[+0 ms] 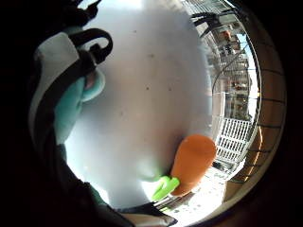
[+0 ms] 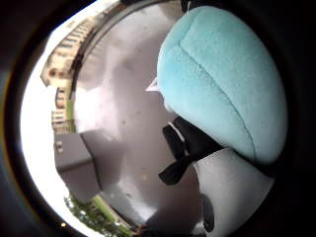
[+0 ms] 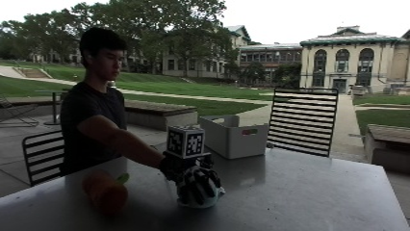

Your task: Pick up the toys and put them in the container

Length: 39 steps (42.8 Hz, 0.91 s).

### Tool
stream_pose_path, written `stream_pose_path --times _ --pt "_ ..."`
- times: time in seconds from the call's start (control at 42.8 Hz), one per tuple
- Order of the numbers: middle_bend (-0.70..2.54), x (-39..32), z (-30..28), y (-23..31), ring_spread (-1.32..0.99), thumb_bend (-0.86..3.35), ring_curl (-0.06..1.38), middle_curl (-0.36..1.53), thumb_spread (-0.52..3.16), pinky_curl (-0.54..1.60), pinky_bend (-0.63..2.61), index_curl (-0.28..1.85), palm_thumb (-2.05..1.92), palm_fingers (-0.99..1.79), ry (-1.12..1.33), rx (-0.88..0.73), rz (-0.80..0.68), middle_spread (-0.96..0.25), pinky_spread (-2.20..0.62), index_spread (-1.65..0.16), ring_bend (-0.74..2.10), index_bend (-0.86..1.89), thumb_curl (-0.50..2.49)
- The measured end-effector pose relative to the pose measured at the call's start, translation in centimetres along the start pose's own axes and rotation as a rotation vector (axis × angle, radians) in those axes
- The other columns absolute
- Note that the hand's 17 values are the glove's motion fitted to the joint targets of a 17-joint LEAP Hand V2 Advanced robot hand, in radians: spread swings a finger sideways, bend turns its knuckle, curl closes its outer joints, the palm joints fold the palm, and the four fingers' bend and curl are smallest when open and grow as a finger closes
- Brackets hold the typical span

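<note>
**Ana:** Plush toy (image 3: 204, 198) first: where is it?

**Ben:** On the grey table (image 3: 307, 192), toward its near side, right under the gloved right hand (image 3: 195, 183). From the outside view only a pale sliver of it peeks out below the glove. The thumb-side palm view shows it close up: a light blue rounded top (image 2: 222, 84), a black bow, and a white body beneath.

**Ana:** And the fingers?

**Ben:** Curled down over the toy, wrapping it from above. I cannot tell whether it has left the tabletop.

**Ana:** What else lies nearby?

**Ben:** A carrot toy (image 3: 106, 191), orange with a green stem, lies on the table just beside the hand, on the side away from the container. The little-finger-side view shows it too, lying flat on the surface (image 1: 191, 163).

**Ana:** The container?

**Ben:** A white open bin (image 3: 234, 136) sits farther back on the table, toward the far edge, well apart from the hand. Bare tabletop lies between hand and bin.

**Ana:** Surroundings?

**Ben:** A slatted black chair (image 3: 302, 120) stands behind the table beside the bin; another chair (image 3: 42, 156) holds the seated person.
</note>
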<state>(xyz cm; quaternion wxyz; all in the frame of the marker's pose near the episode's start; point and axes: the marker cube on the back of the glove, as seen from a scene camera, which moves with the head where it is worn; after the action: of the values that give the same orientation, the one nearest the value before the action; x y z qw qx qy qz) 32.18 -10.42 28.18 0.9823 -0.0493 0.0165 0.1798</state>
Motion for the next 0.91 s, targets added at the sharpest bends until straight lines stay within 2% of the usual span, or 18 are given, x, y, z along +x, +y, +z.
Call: stream_pose_path --times 0.07,0.187,0.21,0.351,0.467,0.654,0.911 --pt "0.25 0.5 1.2 -2.9 -0.31 0.32 0.33 0.39 1.12 0.27 1.13 0.21 0.62 0.93 0.027 0.005 0.038 -0.18 -0.30 -0.35 0.95 0.24 0.41" --pt "0.35 0.9 0.8 -2.5 -0.37 0.43 0.40 0.44 1.02 0.28 1.00 0.26 0.83 1.06 0.032 0.019 0.058 -0.27 -0.39 -0.34 1.02 0.26 0.49" --pt "0.47 1.0 0.8 -2.3 -0.37 0.44 0.42 0.49 0.95 0.26 0.90 0.28 0.86 1.19 0.031 0.027 0.064 -0.28 -0.40 -0.34 1.05 0.29 0.52" --pt "0.63 1.5 0.1 -1.3 -0.40 0.46 0.45 0.55 0.77 0.26 0.78 0.33 0.92 1.24 0.018 0.039 0.074 -0.33 -0.43 -0.32 1.09 0.32 0.58" --pt "0.68 1.6 -1.7 -0.3 -0.41 0.38 0.45 0.57 0.64 0.27 0.76 0.37 0.83 1.23 0.001 0.065 0.061 -0.35 -0.43 -0.31 1.11 0.36 0.61" --pt "0.68 -0.1 -7.4 1.3 -0.41 0.29 0.46 0.61 0.55 0.30 0.80 0.44 0.70 1.19 -0.062 0.093 0.038 -0.39 -0.43 -0.31 1.12 0.46 0.66" --pt "0.72 -4.9 -20.5 3.4 -0.40 0.27 0.51 0.69 0.51 0.36 0.89 0.50 0.64 1.10 -0.078 0.251 -0.019 -0.43 -0.42 -0.34 1.22 0.42 0.75"
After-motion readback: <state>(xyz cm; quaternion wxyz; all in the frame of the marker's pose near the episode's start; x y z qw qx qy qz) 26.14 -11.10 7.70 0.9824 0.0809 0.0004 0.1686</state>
